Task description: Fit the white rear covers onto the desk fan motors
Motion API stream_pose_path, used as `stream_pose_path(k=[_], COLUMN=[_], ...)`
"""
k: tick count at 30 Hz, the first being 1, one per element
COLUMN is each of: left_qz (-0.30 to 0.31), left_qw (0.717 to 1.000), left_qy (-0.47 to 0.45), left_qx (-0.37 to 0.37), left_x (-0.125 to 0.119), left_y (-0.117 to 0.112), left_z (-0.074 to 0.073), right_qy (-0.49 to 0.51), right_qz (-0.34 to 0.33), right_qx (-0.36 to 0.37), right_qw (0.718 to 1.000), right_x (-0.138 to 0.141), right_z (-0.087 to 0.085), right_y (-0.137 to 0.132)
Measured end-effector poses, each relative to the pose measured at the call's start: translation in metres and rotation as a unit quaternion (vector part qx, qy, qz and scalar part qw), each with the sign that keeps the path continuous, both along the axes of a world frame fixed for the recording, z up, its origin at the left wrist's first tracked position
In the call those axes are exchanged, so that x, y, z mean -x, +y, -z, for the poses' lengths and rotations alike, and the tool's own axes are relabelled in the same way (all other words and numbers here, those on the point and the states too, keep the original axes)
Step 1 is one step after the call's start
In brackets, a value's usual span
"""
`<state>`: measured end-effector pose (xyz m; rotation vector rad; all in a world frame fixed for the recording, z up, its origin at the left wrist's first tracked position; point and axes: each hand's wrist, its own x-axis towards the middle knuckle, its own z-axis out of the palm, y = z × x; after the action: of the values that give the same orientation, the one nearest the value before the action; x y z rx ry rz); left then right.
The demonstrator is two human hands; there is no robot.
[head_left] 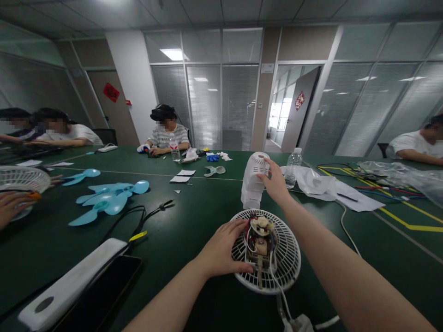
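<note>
A white round fan grille (287, 258) lies flat on the green table in front of me, with the bare fan motor (260, 244) and its red, black and white wires standing at its centre. My left hand (221, 251) rests on the grille's left rim, fingers curled round it beside the motor. Farther back stands a white plastic motor housing (252, 182). My right hand (275, 182) reaches out and grips its right side with bent fingers.
Light blue fan blades (107, 198) lie to the left, and a white power strip (69, 286) and dark phone (100, 295) at near left. A water bottle (293, 168), papers, plastic bags and cables lie to the right. Other people sit around the table; another person's hand holds a grille (20, 180).
</note>
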<state>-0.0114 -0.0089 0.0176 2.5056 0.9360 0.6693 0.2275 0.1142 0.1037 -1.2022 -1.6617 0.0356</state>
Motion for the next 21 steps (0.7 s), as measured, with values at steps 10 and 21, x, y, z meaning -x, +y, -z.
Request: stream_pose_path(k=[10, 21], left_qz=[-0.001, -0.004], left_qw=[1.000, 1.000], left_qy=[-0.003, 0.003], left_qx=[0.003, 0.002], left_x=[-0.001, -0.002], left_y=[0.000, 0.001], left_z=[-0.001, 0.000], right_qy=[-0.013, 0.112], right_qz=[-0.015, -0.040], right_qx=[0.024, 0.096], right_qw=[1.000, 0.988], right_x=[0.004, 0.003], right_z=[-0.006, 0.039], right_y=[-0.010, 0.017])
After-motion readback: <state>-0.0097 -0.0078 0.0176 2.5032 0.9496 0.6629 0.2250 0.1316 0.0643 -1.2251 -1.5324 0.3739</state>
